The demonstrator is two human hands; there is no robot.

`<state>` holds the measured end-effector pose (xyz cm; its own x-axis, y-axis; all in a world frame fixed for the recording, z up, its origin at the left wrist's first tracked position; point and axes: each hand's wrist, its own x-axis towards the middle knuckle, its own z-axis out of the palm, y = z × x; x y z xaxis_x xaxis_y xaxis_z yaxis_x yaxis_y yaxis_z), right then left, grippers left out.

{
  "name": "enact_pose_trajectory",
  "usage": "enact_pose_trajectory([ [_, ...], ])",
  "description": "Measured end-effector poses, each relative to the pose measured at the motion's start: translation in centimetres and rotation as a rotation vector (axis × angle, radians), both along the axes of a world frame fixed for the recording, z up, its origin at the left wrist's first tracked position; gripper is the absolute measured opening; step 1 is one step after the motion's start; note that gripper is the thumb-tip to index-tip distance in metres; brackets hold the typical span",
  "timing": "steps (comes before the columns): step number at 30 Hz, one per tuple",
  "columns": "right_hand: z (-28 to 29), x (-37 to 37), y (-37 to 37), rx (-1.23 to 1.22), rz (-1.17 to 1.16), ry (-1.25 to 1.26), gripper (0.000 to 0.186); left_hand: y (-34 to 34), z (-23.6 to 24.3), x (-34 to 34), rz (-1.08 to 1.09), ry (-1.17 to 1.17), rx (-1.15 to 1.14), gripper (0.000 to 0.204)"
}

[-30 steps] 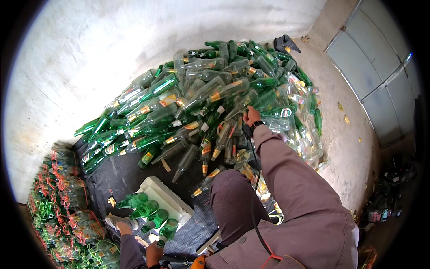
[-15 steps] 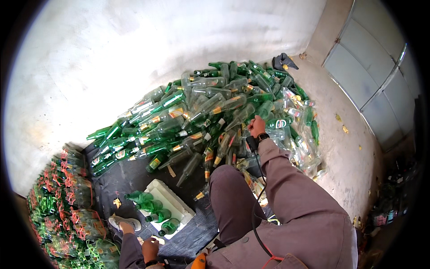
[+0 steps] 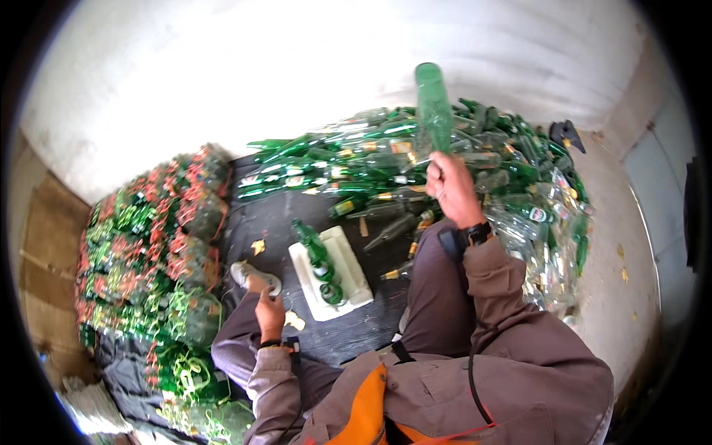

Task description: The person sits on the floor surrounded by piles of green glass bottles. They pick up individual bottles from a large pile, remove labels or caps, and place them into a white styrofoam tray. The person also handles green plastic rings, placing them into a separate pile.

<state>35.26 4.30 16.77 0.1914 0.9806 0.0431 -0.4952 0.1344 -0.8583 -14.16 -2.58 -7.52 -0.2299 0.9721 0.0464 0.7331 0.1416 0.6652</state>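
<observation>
A green glass bottle stands nearly upright in the air, base up, with my right hand closed around its lower, narrow end. Behind it spreads a big heap of green and clear bottles. My left hand hangs by my left knee, fingers curled in; whether anything is inside them is hidden. Just right of it, a white foam tray lies on the dark mat and carries several green bottles in a row.
Bundles of bottles bound with red and green string are packed along the left. A dark mat covers the floor between bundles and heap. My shoe rests left of the tray. A white wall closes off the back.
My right hand has come up from the heap with a green bottle. The view has swung left, bringing more of the bundles into sight. The left hand stays near my knee.
</observation>
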Motion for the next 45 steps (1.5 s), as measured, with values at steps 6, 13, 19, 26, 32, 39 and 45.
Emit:
enact_pose_trajectory([
  [6,-3.0,-13.8,-4.3,-0.181,0.469,0.065,0.019,-2.6,6.3,3.1,0.057,0.178,0.22,0.054],
  [13,-9.1,-22.2,-8.7,-0.305,1.017,-0.008,0.037,-5.1,11.9,5.6,-0.126,0.493,0.706,0.071],
  [19,-12.5,-24.0,-9.5,-0.398,1.138,-0.384,0.032,-6.9,11.2,6.7,-0.358,0.463,0.591,0.051],
  [26,-10.1,-23.6,-7.9,-0.223,1.056,-0.696,0.048,-5.4,8.8,6.3,-0.391,0.31,0.524,0.042],
  [32,-4.5,-18.9,-3.2,-0.016,0.876,-0.642,0.032,-4.2,4.8,3.7,-0.052,-0.066,0.257,0.043],
  [39,-9.6,-14.2,-1.1,-0.24,0.345,-0.606,0.019,-2.4,2.2,4.1,0.02,-0.327,0.19,0.036],
  [45,-10.0,-13.8,-1.8,-0.162,0.389,-0.797,0.021,-1.0,1.9,5.1,-0.019,-0.852,0.22,0.033],
])
